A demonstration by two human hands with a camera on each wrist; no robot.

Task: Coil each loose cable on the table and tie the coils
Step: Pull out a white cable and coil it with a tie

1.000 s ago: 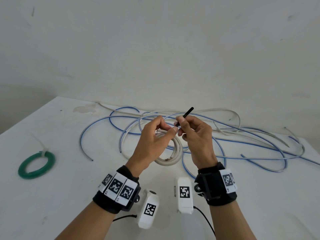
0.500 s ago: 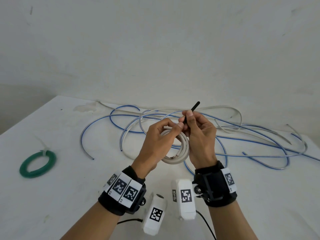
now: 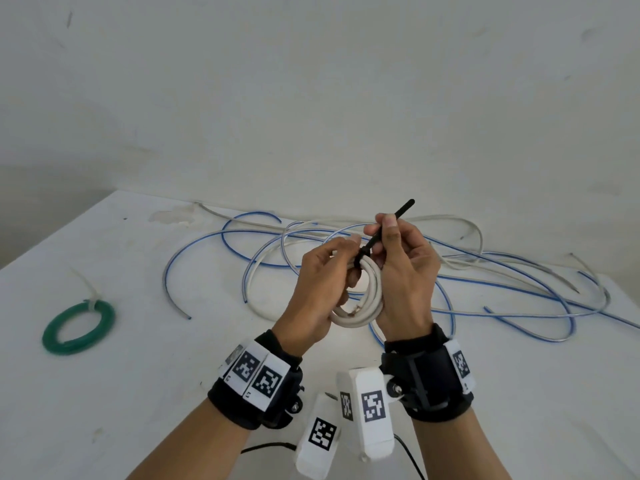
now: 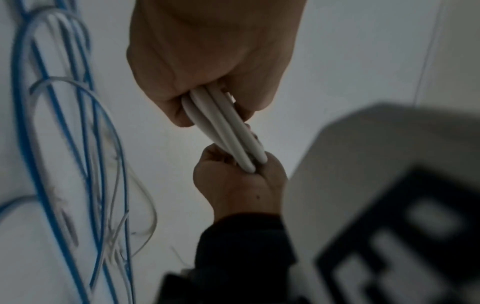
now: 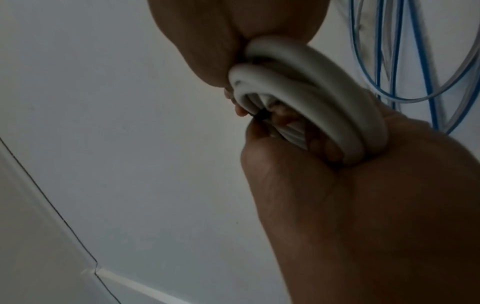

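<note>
A white cable coil hangs in the air between both hands above the table. My left hand grips the coil's left side, fingers curled round its strands. My right hand pinches a black cable tie that wraps the coil's top, its free tail pointing up and right. The tie's black head sits against the strands of the coil. Loose blue and white cables lie tangled on the table behind the hands.
A green coil bound with a white tie lies at the table's left. The white table ends at a wall behind and has its far left corner near the tangle. Wrist cameras and a black lead sit near my forearms.
Both hands have risen and drawn closer to me with the coil. The black tie's tail stands out longer above my right thumb, and the coil now hangs more upright.
</note>
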